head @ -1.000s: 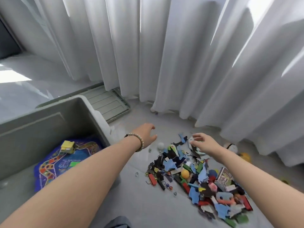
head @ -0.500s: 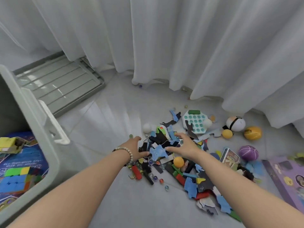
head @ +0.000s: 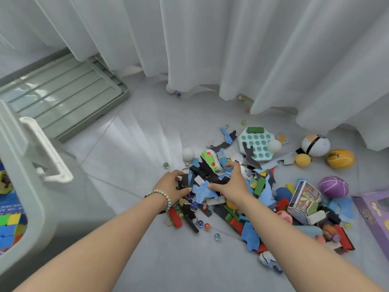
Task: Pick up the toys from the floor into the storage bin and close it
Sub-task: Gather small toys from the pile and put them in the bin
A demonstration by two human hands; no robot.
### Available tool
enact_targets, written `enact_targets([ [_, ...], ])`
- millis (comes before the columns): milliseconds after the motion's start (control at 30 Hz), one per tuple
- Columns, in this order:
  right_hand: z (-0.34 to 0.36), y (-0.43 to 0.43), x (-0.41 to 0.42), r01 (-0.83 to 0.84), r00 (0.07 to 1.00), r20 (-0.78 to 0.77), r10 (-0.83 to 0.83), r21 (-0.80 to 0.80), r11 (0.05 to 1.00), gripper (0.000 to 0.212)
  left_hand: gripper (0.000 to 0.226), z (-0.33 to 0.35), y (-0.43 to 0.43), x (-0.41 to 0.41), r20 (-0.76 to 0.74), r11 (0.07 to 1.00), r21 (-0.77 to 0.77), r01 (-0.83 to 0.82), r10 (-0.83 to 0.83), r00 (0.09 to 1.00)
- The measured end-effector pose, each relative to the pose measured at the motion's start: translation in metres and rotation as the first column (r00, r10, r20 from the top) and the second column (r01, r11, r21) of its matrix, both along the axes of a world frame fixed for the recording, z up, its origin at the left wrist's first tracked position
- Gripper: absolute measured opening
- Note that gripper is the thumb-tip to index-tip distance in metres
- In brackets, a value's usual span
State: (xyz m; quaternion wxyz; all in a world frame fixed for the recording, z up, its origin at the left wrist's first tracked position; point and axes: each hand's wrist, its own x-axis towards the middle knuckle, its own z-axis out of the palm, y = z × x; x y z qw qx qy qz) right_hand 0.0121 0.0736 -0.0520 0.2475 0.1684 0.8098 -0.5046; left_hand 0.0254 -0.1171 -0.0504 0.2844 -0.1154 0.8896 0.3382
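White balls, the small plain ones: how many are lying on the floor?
3 white balls. One lies just left of the toy pile, one rests on the teal dimpled board, one sits at the curtain hem. The pile may hide more.

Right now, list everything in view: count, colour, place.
storage bin: one, grey-green, far left, open, toys inside
lid: one, grey-green, flat on floor beyond bin
toy pile: one, mixed colours, floor centre
bubble board: one, white-teal, pile's far end
balls: several; white, yellow, orange, purple; mostly right of pile
marbles: many, mixed, scattered around pile
purple box: one, right edge
curtain: white, behind everything
left hand: gripping pile pieces
right hand: gripping pile pieces
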Motion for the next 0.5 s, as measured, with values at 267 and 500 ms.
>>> enact_targets([
  [267, 0.0, 0.004, -0.001, 0.017, 1.0, 0.012, -0.016, -0.052, 0.998, 0.03, 0.062, -0.001, 0.005, 0.003, -0.033, 0.998, 0.055, -0.005, 0.007, 0.999],
  [500, 0.013, 0.02, -0.015, 0.263, 0.947, -0.178, -0.267, -0.046, 0.964, 0.018, 0.051, -0.004, 0.005, 0.005, -0.05, 0.993, 0.108, -0.043, 0.049, 0.998],
])
